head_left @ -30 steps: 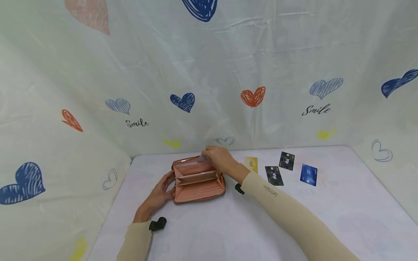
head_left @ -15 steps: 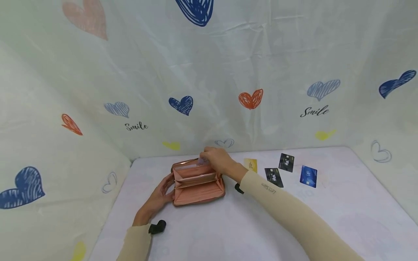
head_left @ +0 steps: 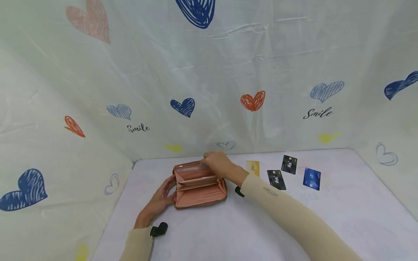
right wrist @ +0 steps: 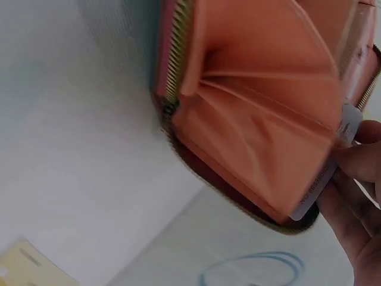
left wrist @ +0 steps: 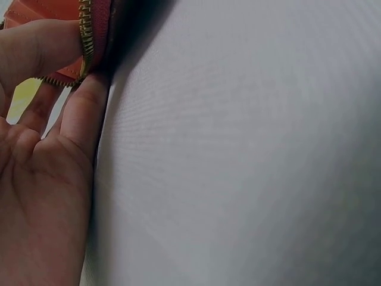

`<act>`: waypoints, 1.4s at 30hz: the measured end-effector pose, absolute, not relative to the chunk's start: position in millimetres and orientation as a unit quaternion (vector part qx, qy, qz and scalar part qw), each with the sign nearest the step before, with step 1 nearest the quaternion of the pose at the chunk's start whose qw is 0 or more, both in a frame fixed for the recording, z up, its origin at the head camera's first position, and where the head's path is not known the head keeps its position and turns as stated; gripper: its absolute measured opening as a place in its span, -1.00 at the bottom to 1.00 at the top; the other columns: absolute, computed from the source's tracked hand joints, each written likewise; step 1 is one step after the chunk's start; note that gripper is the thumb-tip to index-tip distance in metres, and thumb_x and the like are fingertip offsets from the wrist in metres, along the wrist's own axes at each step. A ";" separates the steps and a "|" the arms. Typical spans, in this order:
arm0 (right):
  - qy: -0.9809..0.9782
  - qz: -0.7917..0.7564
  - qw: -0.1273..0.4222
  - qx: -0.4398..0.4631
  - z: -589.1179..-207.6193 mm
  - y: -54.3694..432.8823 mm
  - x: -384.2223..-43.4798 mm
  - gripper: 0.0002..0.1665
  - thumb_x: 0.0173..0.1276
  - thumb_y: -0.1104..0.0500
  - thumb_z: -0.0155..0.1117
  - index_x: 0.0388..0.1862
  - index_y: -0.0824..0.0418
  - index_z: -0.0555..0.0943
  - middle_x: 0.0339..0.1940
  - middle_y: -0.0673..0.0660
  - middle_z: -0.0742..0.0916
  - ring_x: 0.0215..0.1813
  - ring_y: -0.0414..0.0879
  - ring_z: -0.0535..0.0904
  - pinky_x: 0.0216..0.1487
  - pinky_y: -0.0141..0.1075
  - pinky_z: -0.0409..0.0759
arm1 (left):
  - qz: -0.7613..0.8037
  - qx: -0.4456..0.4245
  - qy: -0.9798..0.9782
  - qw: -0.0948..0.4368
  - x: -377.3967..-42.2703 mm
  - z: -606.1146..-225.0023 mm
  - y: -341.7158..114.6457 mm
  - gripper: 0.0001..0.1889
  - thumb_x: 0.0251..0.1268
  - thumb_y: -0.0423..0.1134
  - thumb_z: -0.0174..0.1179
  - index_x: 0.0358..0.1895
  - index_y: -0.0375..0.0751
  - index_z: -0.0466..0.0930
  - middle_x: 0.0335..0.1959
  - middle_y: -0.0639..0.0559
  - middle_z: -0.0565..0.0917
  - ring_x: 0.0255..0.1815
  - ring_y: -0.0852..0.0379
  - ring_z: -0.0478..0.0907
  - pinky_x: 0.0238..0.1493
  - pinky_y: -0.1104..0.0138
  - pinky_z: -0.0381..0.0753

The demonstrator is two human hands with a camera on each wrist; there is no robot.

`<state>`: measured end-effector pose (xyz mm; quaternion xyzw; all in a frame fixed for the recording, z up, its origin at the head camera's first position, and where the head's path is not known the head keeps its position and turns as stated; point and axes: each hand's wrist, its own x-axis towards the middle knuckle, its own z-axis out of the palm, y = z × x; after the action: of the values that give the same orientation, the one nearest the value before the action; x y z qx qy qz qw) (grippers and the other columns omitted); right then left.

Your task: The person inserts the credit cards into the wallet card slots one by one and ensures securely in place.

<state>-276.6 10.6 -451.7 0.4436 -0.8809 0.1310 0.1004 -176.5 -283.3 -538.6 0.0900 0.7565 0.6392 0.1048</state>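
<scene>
A salmon-pink zip wallet (head_left: 200, 197) lies unzipped on the white table, its pleated compartments spread. My left hand (head_left: 160, 200) grips its left edge, thumb toward the front and fingers behind; the left wrist view shows those fingers at the brass zip (left wrist: 87, 36). At the wallet's back right, my right hand (head_left: 221, 165) pinches a pale grey card (right wrist: 318, 186) with printed digits. That card sits partly inside the rear compartment, its lower part hidden by the pink lining. Nearest to the right hand on the table is a yellow card (head_left: 253, 167).
Further right lie two black VIP cards, one nearer (head_left: 276, 179) and one farther back (head_left: 289, 164), then a blue card (head_left: 311, 178). A heart-printed sheet (head_left: 215, 72) rises behind the table's back edge.
The pale card has sunk lower into the rear compartment, with less of it showing beside the right fingers. The left hand keeps its hold on the wallet. The head view has shifted slightly.
</scene>
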 end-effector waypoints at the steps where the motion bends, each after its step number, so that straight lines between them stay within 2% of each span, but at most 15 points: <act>1: -0.883 0.128 0.094 0.442 -454.1 10.1 -276.8 -0.56 0.36 0.51 0.39 0.03 0.07 0.83 -0.15 0.04 0.76 -0.05 -0.05 0.74 -0.03 -0.21 0.75 | 0.642 0.088 0.754 0.107 -176.6 -538.8 -283.1 0.00 0.30 -0.56 0.36 0.72 -0.23 -0.04 0.73 -0.25 0.00 0.71 -0.22 -0.07 0.59 0.19 0.20; 5: -0.893 0.141 0.082 0.419 -465.0 11.4 -276.6 -0.55 0.42 0.51 0.32 0.12 0.09 0.76 -0.02 0.03 0.79 0.06 -0.06 0.75 0.08 -0.19 0.73 | 0.642 0.084 0.754 0.112 -176.9 -540.2 -283.1 0.00 0.30 -0.56 0.37 0.72 -0.23 -0.03 0.74 -0.24 -0.01 0.72 -0.23 -0.08 0.59 0.21 0.20; 7: -0.892 0.150 0.089 0.416 -468.3 12.0 -275.9 -0.57 0.39 0.49 0.37 0.13 0.11 0.74 0.00 0.04 0.80 0.07 -0.04 0.75 0.09 -0.18 0.74 | 0.642 0.084 0.754 0.111 -176.9 -540.0 -283.2 0.00 0.30 -0.55 0.37 0.71 -0.23 -0.02 0.74 -0.25 0.00 0.72 -0.23 -0.08 0.57 0.25 0.23; 12: -0.890 0.146 0.101 0.421 -469.4 11.1 -273.4 -0.60 0.34 0.44 0.47 0.10 0.15 0.74 -0.07 0.07 0.78 -0.01 0.01 0.77 0.00 -0.14 0.76 | 0.638 0.088 0.757 0.107 -178.4 -539.9 -284.4 -0.01 0.31 -0.54 0.37 0.71 -0.23 -0.01 0.73 -0.25 0.00 0.71 -0.22 -0.07 0.50 0.40 0.28; 15: -0.893 0.131 0.100 0.418 -470.1 11.0 -271.9 -0.70 0.46 0.40 0.36 0.09 0.15 0.76 -0.11 0.08 0.76 -0.06 0.00 0.77 -0.05 -0.15 0.76 | 0.641 0.092 0.755 0.108 -178.7 -540.1 -283.8 -0.01 0.30 -0.54 0.38 0.71 -0.22 -0.01 0.73 -0.24 0.01 0.70 -0.18 -0.04 0.48 0.43 0.29; 16: -0.894 0.127 0.100 0.417 -470.8 10.8 -271.7 -0.72 0.48 0.38 0.34 0.08 0.15 0.76 -0.13 0.08 0.76 -0.08 0.00 0.77 -0.07 -0.15 0.76 | 0.642 0.095 0.753 0.108 -178.6 -539.8 -284.0 -0.01 0.30 -0.55 0.38 0.71 -0.23 -0.01 0.73 -0.25 0.00 0.70 -0.09 0.01 0.48 0.44 0.29; 17: -0.895 0.124 0.101 0.416 -471.2 10.6 -271.6 -0.75 0.50 0.36 0.32 0.06 0.15 0.77 -0.15 0.08 0.76 -0.10 -0.01 0.77 -0.09 -0.16 0.76 | 0.643 0.099 0.752 0.108 -178.6 -539.4 -284.1 0.00 0.30 -0.55 0.37 0.71 -0.24 -0.02 0.73 -0.26 0.00 0.68 0.01 0.06 0.50 0.41 0.28; 18: -0.895 0.123 0.103 0.415 -471.5 10.3 -271.6 -0.76 0.51 0.34 0.31 0.05 0.15 0.77 -0.16 0.08 0.75 -0.11 -0.02 0.77 -0.10 -0.16 0.76 | 0.645 0.100 0.750 0.108 -178.5 -538.8 -284.1 0.00 0.29 -0.57 0.37 0.71 -0.24 -0.02 0.73 -0.26 0.00 0.68 0.01 0.06 0.52 0.35 0.27; 22: -0.896 0.126 0.102 0.413 -470.5 10.5 -268.6 -0.74 0.52 0.34 0.27 0.05 0.14 0.80 -0.20 0.07 0.74 -0.16 -0.04 0.76 -0.16 -0.17 0.75 | 0.644 0.090 0.752 0.109 -178.2 -535.9 -283.3 0.01 0.29 -0.58 0.36 0.72 -0.24 -0.05 0.73 -0.24 0.01 0.69 0.00 0.05 0.59 0.17 0.21; 23: -0.896 0.130 0.098 0.414 -470.2 11.3 -266.9 -0.72 0.52 0.35 0.26 0.07 0.15 0.80 -0.18 0.08 0.74 -0.15 -0.03 0.75 -0.16 -0.17 0.75 | 0.642 0.086 0.754 0.109 -178.0 -535.7 -282.9 0.02 0.28 -0.58 0.36 0.72 -0.23 -0.05 0.73 -0.23 0.01 0.71 -0.10 0.00 0.60 0.12 0.18; 24: -0.895 0.136 0.094 0.415 -470.4 12.3 -265.1 -0.70 0.53 0.35 0.24 0.10 0.16 0.79 -0.16 0.09 0.74 -0.13 -0.03 0.75 -0.16 -0.16 0.75 | 0.640 0.082 0.756 0.109 -177.9 -535.8 -282.8 0.02 0.28 -0.58 0.36 0.72 -0.23 -0.05 0.73 -0.23 0.01 0.72 -0.20 -0.06 0.60 0.11 0.18; 31: -0.874 0.253 0.067 0.410 -475.4 31.7 -251.4 -0.65 0.57 0.33 0.24 0.25 0.19 0.72 0.11 0.09 0.71 0.04 -0.09 0.69 0.03 -0.22 0.72 | 0.635 0.070 0.762 0.108 -174.6 -540.0 -283.8 0.00 0.29 -0.56 0.36 0.72 -0.21 -0.04 0.73 -0.23 0.02 0.71 -0.16 -0.01 0.61 0.10 0.21; 33: -0.865 0.294 0.078 0.399 -476.0 40.5 -246.4 -0.65 0.55 0.35 0.26 0.24 0.20 0.72 0.13 0.09 0.72 0.03 -0.10 0.68 0.01 -0.23 0.71 | 0.638 0.065 0.759 0.109 -173.9 -541.1 -284.2 0.01 0.29 -0.56 0.36 0.72 -0.20 -0.04 0.73 -0.20 0.03 0.70 -0.13 0.00 0.61 0.08 0.19; 38: -0.852 0.351 0.129 0.366 -478.7 68.0 -231.9 -0.69 0.42 0.43 0.36 0.09 0.25 0.76 -0.02 0.08 0.77 -0.04 -0.07 0.70 -0.02 -0.19 0.73 | 0.637 0.081 0.759 0.104 -174.3 -541.5 -284.4 0.01 0.30 -0.53 0.38 0.71 -0.22 -0.03 0.73 -0.24 0.03 0.70 -0.19 -0.01 0.61 0.06 0.19; 42: -0.856 0.369 0.151 0.328 -482.9 93.9 -221.7 -0.67 0.33 0.48 0.43 0.02 0.21 0.78 -0.08 0.03 0.77 -0.03 -0.06 0.73 0.01 -0.14 0.75 | 0.635 0.102 0.760 0.096 -176.8 -540.3 -285.2 -0.01 0.32 -0.53 0.37 0.71 -0.27 -0.04 0.72 -0.30 0.02 0.70 -0.24 -0.02 0.57 0.19 0.26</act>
<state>-221.7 93.9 -482.9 0.3280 -0.8564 0.3690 0.1510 -176.8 -285.2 -540.3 0.1021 0.7600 0.6346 0.0964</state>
